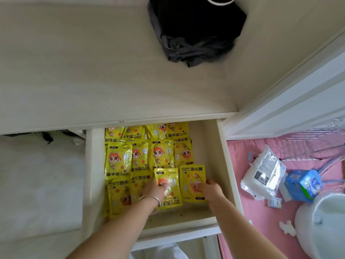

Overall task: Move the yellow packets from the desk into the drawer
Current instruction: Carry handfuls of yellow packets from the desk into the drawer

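Note:
The open drawer below the desk edge holds several yellow packets with a cartoon figure, laid in rows. My left hand, with a silver bangle on its wrist, grips one yellow packet near the drawer's front. My right hand holds a second yellow packet just to its right, thumb pressed on top. Both packets lie low over the drawer's bare right part. No yellow packet shows on the desk top.
A dark folded garment lies at the back of the desk. Right of the drawer, on a pink surface, sit a white plastic bag, a blue pack and a white round object. White bedding is on the left.

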